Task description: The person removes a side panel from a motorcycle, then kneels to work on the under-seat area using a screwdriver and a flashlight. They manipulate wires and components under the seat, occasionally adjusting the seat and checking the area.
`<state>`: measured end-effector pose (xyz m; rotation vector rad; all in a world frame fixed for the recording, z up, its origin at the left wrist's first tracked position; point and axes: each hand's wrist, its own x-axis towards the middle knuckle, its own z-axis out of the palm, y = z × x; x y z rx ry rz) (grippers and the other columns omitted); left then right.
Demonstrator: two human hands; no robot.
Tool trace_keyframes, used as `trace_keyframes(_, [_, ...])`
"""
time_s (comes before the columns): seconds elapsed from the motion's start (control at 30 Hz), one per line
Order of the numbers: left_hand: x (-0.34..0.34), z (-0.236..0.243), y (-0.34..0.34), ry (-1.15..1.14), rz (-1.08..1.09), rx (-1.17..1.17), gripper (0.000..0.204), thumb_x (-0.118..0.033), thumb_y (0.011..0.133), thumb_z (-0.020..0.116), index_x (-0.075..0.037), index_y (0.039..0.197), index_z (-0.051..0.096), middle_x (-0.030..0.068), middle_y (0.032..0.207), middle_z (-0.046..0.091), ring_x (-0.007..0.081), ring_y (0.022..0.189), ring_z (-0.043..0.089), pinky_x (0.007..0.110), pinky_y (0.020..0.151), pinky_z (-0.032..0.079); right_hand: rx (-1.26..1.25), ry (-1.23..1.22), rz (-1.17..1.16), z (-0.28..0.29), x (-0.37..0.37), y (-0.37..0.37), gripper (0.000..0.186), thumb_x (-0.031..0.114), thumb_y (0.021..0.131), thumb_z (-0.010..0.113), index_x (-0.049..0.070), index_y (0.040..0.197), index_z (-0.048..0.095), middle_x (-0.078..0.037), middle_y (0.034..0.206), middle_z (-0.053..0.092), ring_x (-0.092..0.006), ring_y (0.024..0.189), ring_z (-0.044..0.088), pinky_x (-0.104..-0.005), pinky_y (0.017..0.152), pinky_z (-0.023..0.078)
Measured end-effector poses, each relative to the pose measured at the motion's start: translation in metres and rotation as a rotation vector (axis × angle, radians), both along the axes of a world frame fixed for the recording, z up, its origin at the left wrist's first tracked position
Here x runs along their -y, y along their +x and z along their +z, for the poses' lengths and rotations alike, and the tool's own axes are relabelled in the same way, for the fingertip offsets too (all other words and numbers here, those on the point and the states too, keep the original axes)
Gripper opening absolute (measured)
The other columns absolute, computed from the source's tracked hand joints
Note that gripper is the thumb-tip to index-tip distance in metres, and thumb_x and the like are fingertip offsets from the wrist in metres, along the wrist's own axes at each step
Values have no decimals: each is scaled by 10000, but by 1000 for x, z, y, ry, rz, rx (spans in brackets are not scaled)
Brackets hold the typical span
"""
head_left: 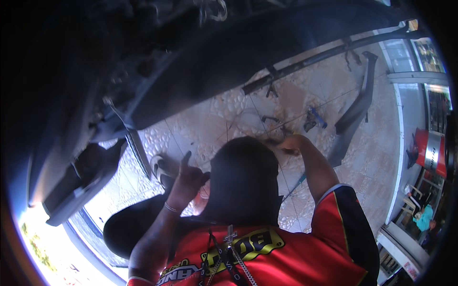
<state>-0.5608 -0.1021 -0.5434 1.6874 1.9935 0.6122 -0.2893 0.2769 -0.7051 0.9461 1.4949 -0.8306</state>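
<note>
My left hand (190, 177) is raised beside my dark-clad knee (244, 178), its index finger stretched out, the others partly bent; I make out nothing held in it. Right of the knee, my right hand (291, 143) has its fingers curled around a small dark item, too unclear to name, low near the tiled floor. A teal-handled tool (299, 180) lies below that hand. Beyond it are a blue-and-black tool (316, 119) and small black parts (270, 119). A long dark plastic panel (355, 105) lies farther right.
A dark vehicle body (200, 52) overhangs from above, with a hanging strut (136, 148) and a loose-looking black panel (83, 181) at left. A red-and-silver machine (422, 152) stands by the right wall (400, 66). Below it a person (422, 217) in turquoise sits among furniture.
</note>
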Motion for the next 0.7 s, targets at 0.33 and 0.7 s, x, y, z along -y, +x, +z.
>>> trace_keyframes(0.33, [26, 34, -4, 5, -121, 418, 520, -125, 913, 651, -84, 1388, 441, 4, 762, 626, 140, 729, 647, 414, 873, 517, -754, 451, -251, 229, 84, -106, 440, 429, 918, 600, 13, 1027, 694, -232, 1058, 687, -405, 1020, 649, -462, 881, 503])
trace_keyframes(0.7, [99, 375, 28, -972, 324, 990, 689, -191, 913, 709, -120, 1462, 300, 61, 914, 625, 140, 698, 591, 311, 639, 521, -351, 602, -478, 564, 341, 220, 430, 414, 900, 542, 35, 872, 743, -210, 967, 706, -381, 953, 669, -487, 859, 517])
